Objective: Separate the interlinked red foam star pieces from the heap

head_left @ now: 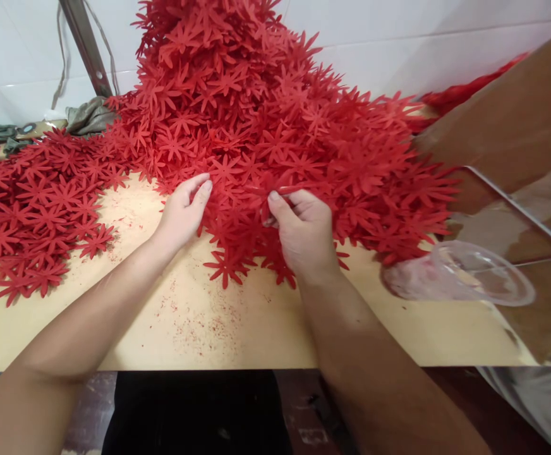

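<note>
A large heap of red flower-shaped cutouts (228, 126), each with several narrow petals, rises in front of me against the wall. My right hand (306, 230) is closed at the heap's front edge, thumb pressed over the fingers, pinching a red flower cutout (272, 189). To its left, my left hand (186, 207) reaches to the edge of the pile with its fingers stretched out. No piece shows in it, though its fingertips overlap the red petals behind. A second spread of red cutouts (38, 202) lies on the left of the table.
Red crumbs dot the pale tabletop (256, 335). A clear plastic tub (465, 275) lies on its side at the right, by a brown cardboard box (517, 114). Grey-green cloth (90, 117) and a metal post (86, 47) stand at the back left, before the white tiled wall (399, 50).
</note>
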Action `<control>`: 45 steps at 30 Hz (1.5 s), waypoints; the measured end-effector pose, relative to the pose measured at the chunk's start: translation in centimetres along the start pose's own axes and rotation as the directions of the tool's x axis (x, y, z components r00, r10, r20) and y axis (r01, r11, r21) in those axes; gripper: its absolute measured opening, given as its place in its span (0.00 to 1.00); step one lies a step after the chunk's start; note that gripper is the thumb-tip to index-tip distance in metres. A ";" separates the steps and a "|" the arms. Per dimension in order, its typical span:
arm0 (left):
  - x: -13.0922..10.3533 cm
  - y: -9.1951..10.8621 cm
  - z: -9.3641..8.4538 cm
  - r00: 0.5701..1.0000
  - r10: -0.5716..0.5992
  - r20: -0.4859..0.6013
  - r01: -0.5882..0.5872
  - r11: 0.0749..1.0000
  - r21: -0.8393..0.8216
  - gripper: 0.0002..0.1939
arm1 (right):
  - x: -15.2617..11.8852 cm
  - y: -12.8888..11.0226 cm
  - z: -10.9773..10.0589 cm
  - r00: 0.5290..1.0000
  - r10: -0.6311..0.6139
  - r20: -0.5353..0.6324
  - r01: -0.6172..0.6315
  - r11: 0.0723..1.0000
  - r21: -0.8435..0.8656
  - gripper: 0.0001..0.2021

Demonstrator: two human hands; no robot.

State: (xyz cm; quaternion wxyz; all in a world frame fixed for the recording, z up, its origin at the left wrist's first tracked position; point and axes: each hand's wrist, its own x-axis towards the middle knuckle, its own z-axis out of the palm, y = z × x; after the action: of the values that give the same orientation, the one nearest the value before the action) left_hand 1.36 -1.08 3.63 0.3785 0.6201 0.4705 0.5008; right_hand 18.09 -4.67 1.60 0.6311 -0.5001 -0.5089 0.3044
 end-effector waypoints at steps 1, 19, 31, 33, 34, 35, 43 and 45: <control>0.0 0.0 -0.2 0.998 0.054 -0.036 -0.053 0.998 0.032 0.14 | -0.1 -0.3 0.1 1.000 0.003 0.029 -0.003 1.000 -0.013 0.15; -0.6 1.2 0.2 0.959 -0.274 0.074 0.280 0.872 -0.402 0.08 | -0.6 -0.8 0.5 0.947 0.035 0.320 -0.034 0.999 -0.009 0.18; -1.6 1.6 1.5 0.965 -0.192 0.176 0.232 0.942 -0.242 0.13 | -0.8 -1.1 0.5 0.978 -0.062 0.197 0.070 0.997 -0.034 0.22; -1.9 1.3 1.7 0.957 -0.159 0.241 0.216 0.948 -0.233 0.13 | -0.9 -1.3 0.9 0.959 0.028 0.283 -0.052 0.996 0.078 0.24; -2.0 1.1 1.8 0.953 -0.144 0.266 0.208 0.950 -0.233 0.13 | -0.9 -1.4 1.0 0.950 0.059 0.307 -0.102 0.987 0.124 0.25; -2.0 0.9 1.8 0.949 -0.135 0.284 0.206 0.950 -0.236 0.13 | -0.9 -1.3 1.1 0.945 0.082 0.316 -0.141 0.976 0.167 0.25; -1.6 0.8 1.7 0.918 -0.138 0.373 0.246 0.934 -0.259 0.06 | -0.1 -0.6 0.6 0.972 0.180 0.150 -0.215 0.939 0.267 0.14; -1.4 1.0 1.5 0.926 -0.141 0.349 0.234 0.942 -0.240 0.08 | 0.0 -0.4 0.4 0.983 0.169 0.070 -0.182 0.949 0.258 0.11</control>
State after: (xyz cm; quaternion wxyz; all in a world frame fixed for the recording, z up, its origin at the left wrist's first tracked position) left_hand 3.00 -2.72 3.91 0.5808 0.5872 0.3838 0.4130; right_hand 17.64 -4.65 1.99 0.6503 -0.4476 -0.4321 0.4360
